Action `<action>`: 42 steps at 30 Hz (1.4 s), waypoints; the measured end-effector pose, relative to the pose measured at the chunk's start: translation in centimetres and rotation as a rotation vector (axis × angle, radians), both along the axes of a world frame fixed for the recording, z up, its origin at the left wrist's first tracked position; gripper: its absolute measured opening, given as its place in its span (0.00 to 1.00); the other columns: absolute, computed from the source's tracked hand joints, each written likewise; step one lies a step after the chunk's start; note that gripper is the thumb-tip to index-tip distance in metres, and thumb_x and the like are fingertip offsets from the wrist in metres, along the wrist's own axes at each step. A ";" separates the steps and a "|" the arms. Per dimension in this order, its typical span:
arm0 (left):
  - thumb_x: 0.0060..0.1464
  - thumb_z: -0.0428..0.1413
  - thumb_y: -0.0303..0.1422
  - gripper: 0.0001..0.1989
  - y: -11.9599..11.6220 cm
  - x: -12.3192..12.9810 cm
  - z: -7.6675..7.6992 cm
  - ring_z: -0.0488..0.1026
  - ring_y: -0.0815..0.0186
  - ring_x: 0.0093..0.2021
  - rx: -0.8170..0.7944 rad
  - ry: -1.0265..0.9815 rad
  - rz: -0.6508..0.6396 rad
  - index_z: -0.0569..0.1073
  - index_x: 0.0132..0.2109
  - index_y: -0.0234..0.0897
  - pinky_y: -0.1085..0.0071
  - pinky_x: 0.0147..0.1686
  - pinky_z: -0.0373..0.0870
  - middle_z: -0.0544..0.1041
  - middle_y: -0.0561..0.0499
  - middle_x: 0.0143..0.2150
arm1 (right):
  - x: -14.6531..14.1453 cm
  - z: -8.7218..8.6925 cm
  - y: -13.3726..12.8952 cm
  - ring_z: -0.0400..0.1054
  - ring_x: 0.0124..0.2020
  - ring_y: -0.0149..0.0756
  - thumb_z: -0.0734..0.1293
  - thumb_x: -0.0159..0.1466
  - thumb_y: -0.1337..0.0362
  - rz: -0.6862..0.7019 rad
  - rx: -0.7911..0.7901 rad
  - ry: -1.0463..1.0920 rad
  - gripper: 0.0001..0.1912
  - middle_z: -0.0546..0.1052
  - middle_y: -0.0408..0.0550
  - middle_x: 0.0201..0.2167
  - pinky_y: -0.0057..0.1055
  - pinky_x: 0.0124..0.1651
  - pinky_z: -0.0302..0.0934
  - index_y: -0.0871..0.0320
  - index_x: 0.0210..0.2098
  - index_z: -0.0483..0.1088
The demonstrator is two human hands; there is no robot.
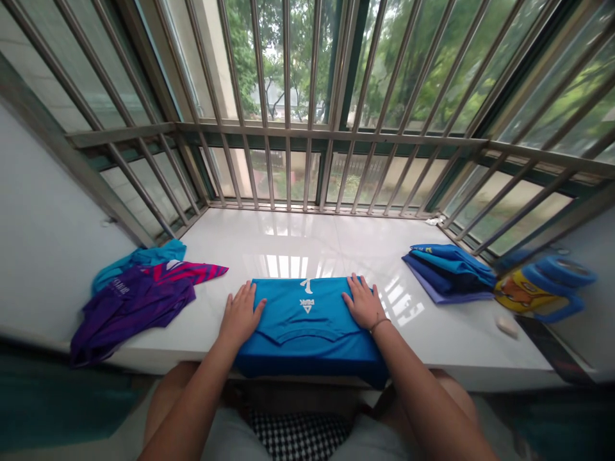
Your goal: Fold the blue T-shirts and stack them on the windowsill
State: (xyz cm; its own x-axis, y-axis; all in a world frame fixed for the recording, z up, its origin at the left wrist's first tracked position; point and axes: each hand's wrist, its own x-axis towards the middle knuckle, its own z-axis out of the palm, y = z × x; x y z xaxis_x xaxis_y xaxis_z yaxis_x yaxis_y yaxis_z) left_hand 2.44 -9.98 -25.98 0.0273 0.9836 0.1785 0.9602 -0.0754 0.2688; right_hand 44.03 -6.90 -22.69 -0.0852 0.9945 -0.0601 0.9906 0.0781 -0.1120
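Observation:
A blue shirt [317,326] with white print lies partly folded on the white sill, its collar toward me and its lower part hanging over the front edge. My left hand [241,312] rests flat on its left side, fingers spread and pointing away from me. On the right side of the shirt lies my right hand [364,301], also with fingers apart, a thin band round its wrist. Neither hand grips the cloth.
Crumpled purple [139,307] and teal [144,257] clothes lie at the left. Folded blue clothes [449,272] are stacked at the right, beside a yellow and blue jug [538,288], a small pale object [507,327] and a dark flat object [552,346]. Metal bars [331,135] line the window.

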 end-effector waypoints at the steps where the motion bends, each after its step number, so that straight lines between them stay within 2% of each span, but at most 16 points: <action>1: 0.74 0.41 0.51 0.36 0.0 0.0 0.1 0.55 0.44 0.79 -0.020 0.000 0.002 0.60 0.78 0.36 0.36 0.76 0.50 0.56 0.35 0.80 | 0.1 0.0 0.4 0.37 0.83 0.51 0.49 0.79 0.45 0.005 -0.009 -0.001 0.37 0.46 0.52 0.82 0.63 0.79 0.36 0.55 0.82 0.47; 6: 0.74 0.40 0.52 0.37 2.0 0.3 0.9 0.50 0.46 0.81 -0.094 0.040 -0.009 0.56 0.80 0.35 0.37 0.77 0.45 0.50 0.37 0.82 | 0.6 0.0 2.2 0.35 0.83 0.52 0.47 0.79 0.42 0.026 -0.026 -0.009 0.39 0.44 0.52 0.83 0.63 0.79 0.36 0.54 0.82 0.46; 13: 0.74 0.37 0.53 0.39 8.2 1.0 2.3 0.45 0.49 0.82 -0.183 0.075 -0.018 0.51 0.82 0.37 0.39 0.78 0.42 0.46 0.40 0.83 | 0.6 0.4 5.8 0.34 0.83 0.52 0.47 0.79 0.43 -0.021 -0.051 -0.012 0.40 0.42 0.51 0.83 0.62 0.80 0.35 0.56 0.82 0.45; 17: 0.74 0.35 0.54 0.40 10.4 1.2 2.8 0.43 0.51 0.83 -0.206 0.072 -0.015 0.48 0.82 0.37 0.39 0.78 0.40 0.44 0.42 0.83 | 0.7 0.6 7.4 0.33 0.83 0.52 0.46 0.78 0.42 -0.022 -0.057 0.002 0.40 0.41 0.51 0.83 0.62 0.80 0.34 0.56 0.82 0.44; 27: 0.73 0.34 0.56 0.41 12.5 1.2 2.3 0.44 0.48 0.83 -0.186 0.061 -0.005 0.48 0.82 0.38 0.37 0.78 0.40 0.45 0.43 0.83 | 1.1 0.3 9.6 0.33 0.83 0.53 0.45 0.78 0.41 -0.015 -0.048 0.006 0.41 0.41 0.52 0.83 0.61 0.80 0.34 0.56 0.82 0.44; 36: 0.72 0.34 0.57 0.42 13.7 1.2 2.3 0.42 0.49 0.83 -0.196 0.043 0.001 0.47 0.82 0.39 0.38 0.78 0.39 0.44 0.44 0.84 | 1.5 -0.1 11.1 0.33 0.83 0.53 0.46 0.78 0.41 -0.002 -0.037 0.003 0.41 0.42 0.52 0.83 0.62 0.79 0.34 0.56 0.82 0.45; 42: 0.72 0.35 0.56 0.41 14.0 1.3 1.7 0.43 0.47 0.83 -0.168 0.042 0.016 0.49 0.82 0.40 0.37 0.78 0.39 0.46 0.44 0.83 | 1.5 0.0 11.6 0.33 0.83 0.52 0.45 0.78 0.41 0.004 -0.045 -0.010 0.41 0.42 0.52 0.83 0.62 0.79 0.35 0.56 0.82 0.44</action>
State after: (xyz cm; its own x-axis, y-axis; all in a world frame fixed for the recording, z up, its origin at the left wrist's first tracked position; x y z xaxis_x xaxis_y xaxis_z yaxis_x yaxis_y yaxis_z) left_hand 3.77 4.00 -24.28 0.0157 0.9998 0.0106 0.9715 -0.0177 0.2363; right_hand 45.50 4.75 -22.68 -0.0882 0.9905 -0.1058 0.9914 0.0770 -0.1054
